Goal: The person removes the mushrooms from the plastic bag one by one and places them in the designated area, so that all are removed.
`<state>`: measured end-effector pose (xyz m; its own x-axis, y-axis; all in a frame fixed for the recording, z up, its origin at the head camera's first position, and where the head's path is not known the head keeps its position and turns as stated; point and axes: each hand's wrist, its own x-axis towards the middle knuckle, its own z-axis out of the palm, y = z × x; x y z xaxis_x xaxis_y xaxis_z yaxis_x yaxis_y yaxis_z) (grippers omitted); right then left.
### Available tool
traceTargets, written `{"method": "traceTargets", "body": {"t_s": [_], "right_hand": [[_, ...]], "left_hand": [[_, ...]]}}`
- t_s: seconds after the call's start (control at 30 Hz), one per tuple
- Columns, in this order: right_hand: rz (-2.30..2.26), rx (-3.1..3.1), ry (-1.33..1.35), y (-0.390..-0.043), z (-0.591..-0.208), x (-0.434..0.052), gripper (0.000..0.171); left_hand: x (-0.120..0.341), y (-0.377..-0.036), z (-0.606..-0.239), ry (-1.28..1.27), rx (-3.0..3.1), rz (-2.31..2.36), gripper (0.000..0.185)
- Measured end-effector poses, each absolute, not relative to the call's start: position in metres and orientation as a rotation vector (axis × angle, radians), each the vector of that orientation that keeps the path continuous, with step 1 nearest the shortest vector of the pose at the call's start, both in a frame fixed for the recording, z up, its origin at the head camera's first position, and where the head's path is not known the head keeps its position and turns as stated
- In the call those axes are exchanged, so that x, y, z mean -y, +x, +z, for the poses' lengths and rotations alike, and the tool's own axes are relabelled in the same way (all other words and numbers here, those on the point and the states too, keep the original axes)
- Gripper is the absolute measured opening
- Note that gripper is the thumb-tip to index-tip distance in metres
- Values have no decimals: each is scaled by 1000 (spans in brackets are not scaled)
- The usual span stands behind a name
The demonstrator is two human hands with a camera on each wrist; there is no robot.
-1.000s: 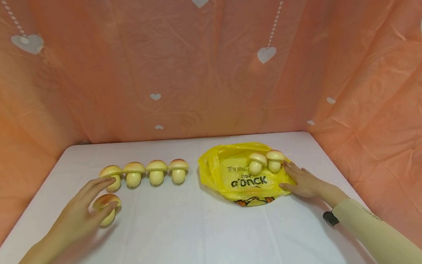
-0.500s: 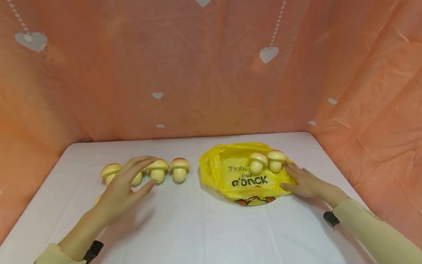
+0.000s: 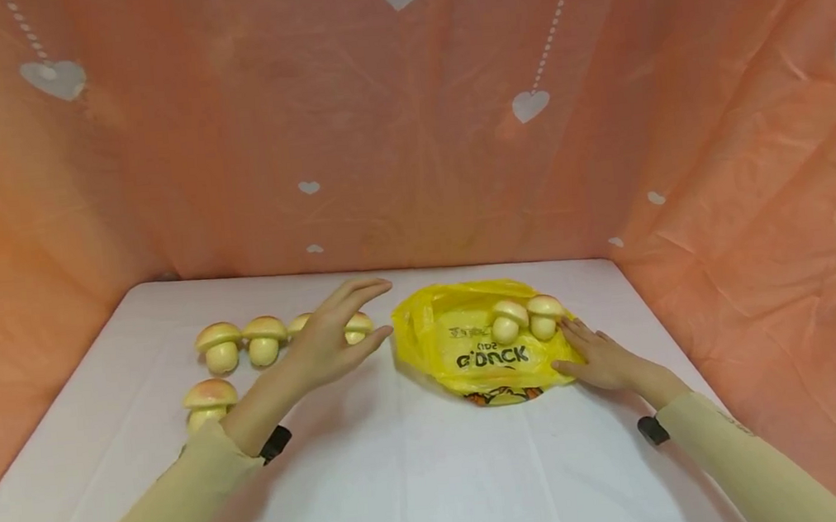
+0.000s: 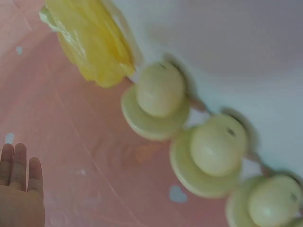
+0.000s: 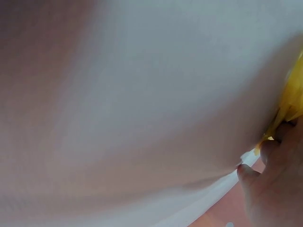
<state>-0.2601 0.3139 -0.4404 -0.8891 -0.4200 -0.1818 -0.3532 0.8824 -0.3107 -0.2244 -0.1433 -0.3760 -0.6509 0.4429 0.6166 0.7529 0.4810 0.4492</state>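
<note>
My left hand (image 3: pixel 335 334) hovers over the right end of a row of toy mushrooms (image 3: pixel 264 341), its fingers extended and holding nothing. The fingertips are close to the left edge of a yellow plastic bag (image 3: pixel 491 379). Part of the row is hidden behind this hand. In the left wrist view the hand (image 4: pixel 21 189) is apart from the mushrooms (image 4: pixel 219 146). Two toy mushrooms (image 3: pixel 509 322) lie side by side on the bag's right part. At the bag's right edge rests my right hand (image 3: pixel 600 359), fingers outstretched and touching the plastic.
A single toy mushroom (image 3: pixel 210 401) lies in front of the row, partly covered by the left sleeve (image 3: pixel 184 489). White cloth covers the table (image 3: pixel 437 483). Pink-orange curtains (image 3: pixel 406 129) with pale hearts stand behind and at both sides.
From beside the front-left mushroom, my left hand has passed rightward over the row toward the yellow bag, carrying nothing. The right hand, bag and mushrooms stay in place.
</note>
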Motion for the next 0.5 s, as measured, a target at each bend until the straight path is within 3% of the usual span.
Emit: {"method": "traceTargets", "body": {"t_s": [0.5], "right_hand": [[-364, -2792, -567, -261, -438, -313, 88]], "left_hand": [[57, -264, -381, -1134, 2404, -1014, 59]]}}
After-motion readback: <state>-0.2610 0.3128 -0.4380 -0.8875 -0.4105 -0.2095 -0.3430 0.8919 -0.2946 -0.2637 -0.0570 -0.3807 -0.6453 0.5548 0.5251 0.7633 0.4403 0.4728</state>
